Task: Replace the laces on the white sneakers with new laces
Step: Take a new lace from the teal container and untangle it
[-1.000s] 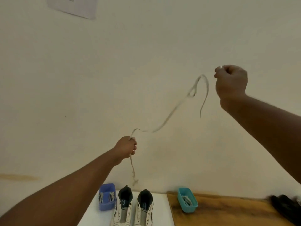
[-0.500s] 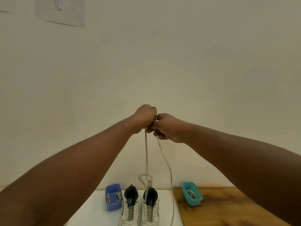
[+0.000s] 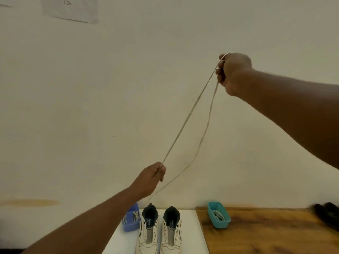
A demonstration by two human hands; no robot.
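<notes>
Two white sneakers stand side by side on the white surface, heels toward the wall, and both show bare eyelet rows with no lace threaded through. So the unlacing looks done, while the relacing has not begun on either shoe.

One lace is up in the air, well above the shoes. The right hand holds it high, fingers curled with the lace looped over them; the left hand holds it low, its grip clamped on one strand. That strand runs taut between the hands, and a second strand hangs slack from the right hand and trails down behind the left hand toward the sneakers. The lace is thin, flat and pale beige, limp where it is not pulled. Whether it is an old lace or a new one I cannot tell.

A blue tray just left of the shoes and a teal tray on the wooden surface each hold bundled laces. Left to do, in my judgement: thread both shoes.
</notes>
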